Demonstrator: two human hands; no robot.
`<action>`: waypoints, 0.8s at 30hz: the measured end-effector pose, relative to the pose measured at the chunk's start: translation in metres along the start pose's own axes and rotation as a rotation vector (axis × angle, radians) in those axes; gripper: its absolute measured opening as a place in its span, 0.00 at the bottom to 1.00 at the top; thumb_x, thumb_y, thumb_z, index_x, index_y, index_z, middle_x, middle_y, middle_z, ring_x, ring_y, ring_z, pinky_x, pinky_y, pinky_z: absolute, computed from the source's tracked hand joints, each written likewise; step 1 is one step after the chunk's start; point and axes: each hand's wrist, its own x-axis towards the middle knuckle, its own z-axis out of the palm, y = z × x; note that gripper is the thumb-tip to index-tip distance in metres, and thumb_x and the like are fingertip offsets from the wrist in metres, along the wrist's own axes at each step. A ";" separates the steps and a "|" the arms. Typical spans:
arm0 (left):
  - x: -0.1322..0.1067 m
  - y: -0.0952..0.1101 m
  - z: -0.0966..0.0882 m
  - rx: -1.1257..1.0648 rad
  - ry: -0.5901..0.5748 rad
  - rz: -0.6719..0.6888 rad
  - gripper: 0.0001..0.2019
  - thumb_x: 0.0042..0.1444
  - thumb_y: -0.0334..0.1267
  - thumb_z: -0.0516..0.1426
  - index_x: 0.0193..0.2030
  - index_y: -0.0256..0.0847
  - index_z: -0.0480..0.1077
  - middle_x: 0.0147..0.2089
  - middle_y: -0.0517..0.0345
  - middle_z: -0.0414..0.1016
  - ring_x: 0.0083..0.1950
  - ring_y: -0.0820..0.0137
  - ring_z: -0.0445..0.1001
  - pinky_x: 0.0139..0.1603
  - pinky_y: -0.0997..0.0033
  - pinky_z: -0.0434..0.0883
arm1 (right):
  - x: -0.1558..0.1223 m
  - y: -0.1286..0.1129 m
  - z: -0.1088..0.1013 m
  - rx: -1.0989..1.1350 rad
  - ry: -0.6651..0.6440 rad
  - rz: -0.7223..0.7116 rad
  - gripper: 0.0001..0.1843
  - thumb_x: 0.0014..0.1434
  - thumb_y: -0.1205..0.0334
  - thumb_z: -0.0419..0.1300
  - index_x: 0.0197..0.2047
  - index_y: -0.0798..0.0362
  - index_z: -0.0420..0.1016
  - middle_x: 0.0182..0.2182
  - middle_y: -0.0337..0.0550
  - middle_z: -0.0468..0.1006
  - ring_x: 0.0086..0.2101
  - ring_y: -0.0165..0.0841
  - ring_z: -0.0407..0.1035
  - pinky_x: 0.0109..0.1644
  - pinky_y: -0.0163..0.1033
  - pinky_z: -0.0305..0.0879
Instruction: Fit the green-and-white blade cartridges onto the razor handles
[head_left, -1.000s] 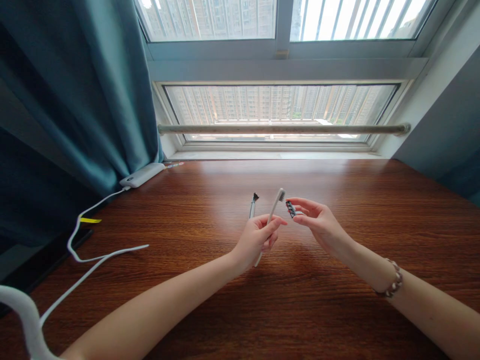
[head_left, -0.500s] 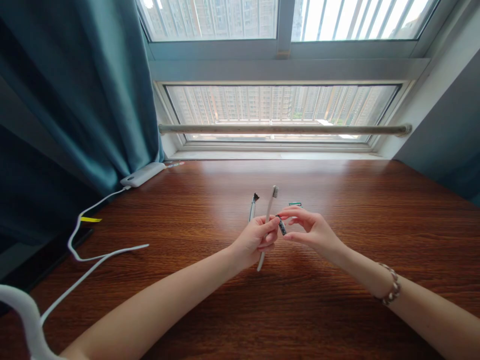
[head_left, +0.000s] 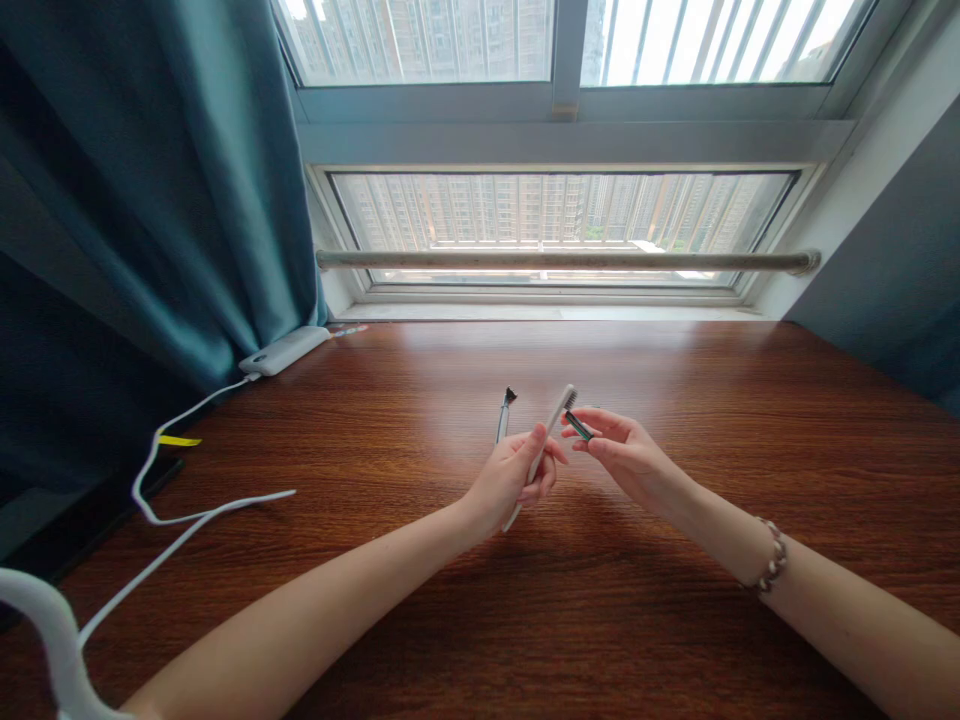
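My left hand (head_left: 517,475) is closed around the handle of a pale toothbrush (head_left: 556,414), its bristles up and facing right. Between the fingertips of my right hand (head_left: 626,445) is a small dark bar with a greenish edge, which looks like a razor head (head_left: 578,426). Its upper end is close by the toothbrush bristles; whether they touch I cannot tell. Just behind my left hand lies a slim razor handle (head_left: 503,415) with a black tip, its lower end hidden. Behind my right fingers, a small teal-edged piece on the table is almost wholly covered.
The brown wooden table (head_left: 420,620) reaches to the window sill. On the left are a white power strip (head_left: 285,351), a white cable (head_left: 187,520), a yellow strip (head_left: 180,441) and a curved white stand (head_left: 45,620). A blue curtain (head_left: 187,180) hangs beside them.
The toothbrush has tilted to the right in my left hand. The razor head has passed from between both hands into my right fingers, up near the bristles. My left fingers have come off it.
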 end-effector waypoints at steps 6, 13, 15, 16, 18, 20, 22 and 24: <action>0.000 0.004 0.000 0.165 0.060 0.043 0.21 0.55 0.52 0.47 0.27 0.33 0.63 0.12 0.65 0.56 0.13 0.83 0.48 0.16 0.79 0.44 | 0.002 -0.002 -0.008 0.206 -0.018 0.004 0.16 0.49 0.60 0.63 0.43 0.48 0.73 0.41 0.42 0.73 0.43 0.33 0.65 0.46 0.38 0.60; -0.001 0.002 -0.001 0.208 0.074 0.120 0.20 0.58 0.49 0.45 0.28 0.32 0.64 0.13 0.66 0.54 0.15 0.82 0.49 0.17 0.79 0.46 | 0.003 -0.003 -0.010 0.283 -0.046 0.005 0.14 0.51 0.60 0.61 0.44 0.48 0.73 0.43 0.42 0.72 0.43 0.33 0.66 0.46 0.38 0.61; -0.002 0.002 0.000 0.227 0.069 0.108 0.19 0.57 0.49 0.46 0.28 0.33 0.63 0.13 0.66 0.54 0.15 0.82 0.48 0.18 0.79 0.46 | 0.003 -0.003 -0.010 0.296 -0.057 0.007 0.14 0.52 0.59 0.61 0.43 0.48 0.73 0.42 0.41 0.73 0.44 0.34 0.65 0.47 0.39 0.61; -0.002 0.002 0.000 0.236 0.070 0.103 0.19 0.57 0.49 0.46 0.28 0.33 0.63 0.13 0.66 0.54 0.16 0.82 0.49 0.18 0.79 0.46 | 0.003 -0.003 -0.010 0.303 -0.062 0.008 0.13 0.52 0.59 0.61 0.43 0.48 0.73 0.42 0.41 0.73 0.44 0.34 0.65 0.47 0.39 0.61; -0.003 0.002 0.000 0.255 0.078 0.103 0.19 0.57 0.49 0.46 0.28 0.33 0.63 0.13 0.66 0.54 0.16 0.82 0.49 0.18 0.79 0.47 | 0.003 -0.003 -0.009 0.317 -0.070 0.006 0.13 0.52 0.57 0.60 0.42 0.47 0.73 0.42 0.40 0.73 0.44 0.34 0.66 0.47 0.40 0.61; -0.003 0.003 0.001 0.270 0.091 0.109 0.19 0.57 0.49 0.46 0.28 0.33 0.63 0.13 0.67 0.53 0.16 0.82 0.48 0.18 0.79 0.47 | 0.003 -0.003 -0.009 0.333 -0.082 0.005 0.12 0.52 0.56 0.60 0.41 0.47 0.74 0.42 0.40 0.73 0.44 0.34 0.66 0.47 0.40 0.61; -0.004 0.003 0.001 0.292 0.110 0.118 0.19 0.57 0.49 0.46 0.28 0.33 0.64 0.13 0.67 0.53 0.16 0.82 0.49 0.19 0.79 0.48 | 0.003 -0.003 -0.009 0.354 -0.089 0.008 0.11 0.53 0.56 0.60 0.40 0.47 0.74 0.42 0.39 0.73 0.44 0.35 0.66 0.47 0.41 0.61; -0.005 0.003 0.002 0.321 0.126 0.127 0.19 0.57 0.49 0.46 0.28 0.33 0.64 0.13 0.67 0.53 0.16 0.81 0.49 0.19 0.78 0.49 | 0.003 -0.003 -0.010 0.378 -0.087 0.011 0.10 0.53 0.55 0.59 0.39 0.46 0.75 0.43 0.38 0.73 0.44 0.35 0.66 0.47 0.42 0.61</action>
